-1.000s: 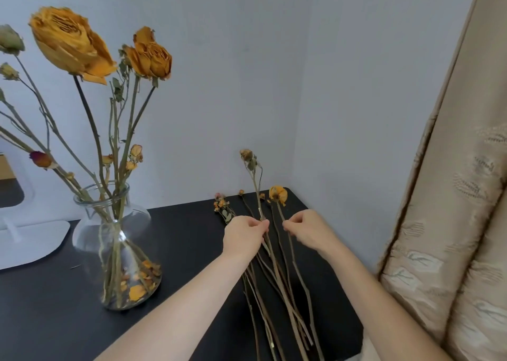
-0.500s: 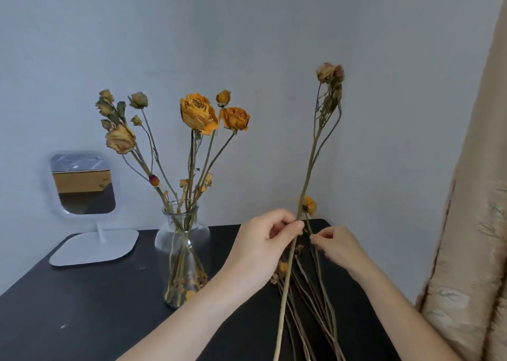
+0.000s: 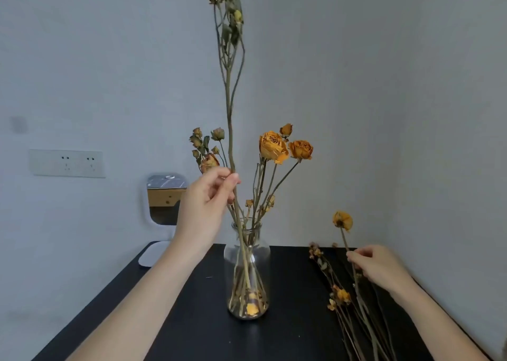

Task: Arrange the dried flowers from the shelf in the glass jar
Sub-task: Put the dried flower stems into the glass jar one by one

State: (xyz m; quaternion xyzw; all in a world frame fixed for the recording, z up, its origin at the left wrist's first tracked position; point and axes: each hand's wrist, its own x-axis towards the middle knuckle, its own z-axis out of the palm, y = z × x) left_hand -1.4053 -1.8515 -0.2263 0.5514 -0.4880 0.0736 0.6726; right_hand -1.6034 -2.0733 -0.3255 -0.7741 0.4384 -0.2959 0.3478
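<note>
Left hand (image 3: 208, 204) pinches tall stem (image 3: 229, 119): upright, buds topmost, foot inside jar (image 3: 248, 264). Right hand (image 3: 375, 267) pinches yellow flower (image 3: 342, 220) by stem, steeply tilted, bloom up.

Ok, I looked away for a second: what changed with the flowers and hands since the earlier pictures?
The left hand lifted the tall stem off the pile and carried it left; its lower end now stands in the glass jar, still pinched. The right hand now pinches a yellow-headed stem, raised from the pile. Jar, its flowers and mirror stayed put.
</note>
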